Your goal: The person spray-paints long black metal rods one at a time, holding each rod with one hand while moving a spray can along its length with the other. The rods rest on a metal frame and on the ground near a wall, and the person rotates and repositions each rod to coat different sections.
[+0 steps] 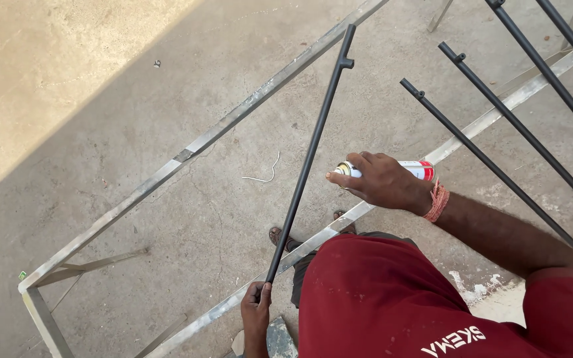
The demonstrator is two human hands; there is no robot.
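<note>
- Black metal rod [313,156], long and thin with a short peg near its far end, slants from the left hand [256,306] at the bottom of the view up across the frame's far rail.
- Left hand's grip is closed around the rod's near end, fingers wrapped tight.
- Right hand [382,180] holds a spray can [406,170], white with a red band, lying roughly level; its grip is wrapped round the can body, with the forefinger at the nozzle end, just beside the rod's middle.
- What the can holds cannot be told.
- Grey metal frame [187,151] of bare angle bars stands on the concrete floor [101,99].
- Three more black rods [499,119] lie slanted across the frame's near rail towards its right end, side by side and apart.
- Sandalled feet show below the near rail.
</note>
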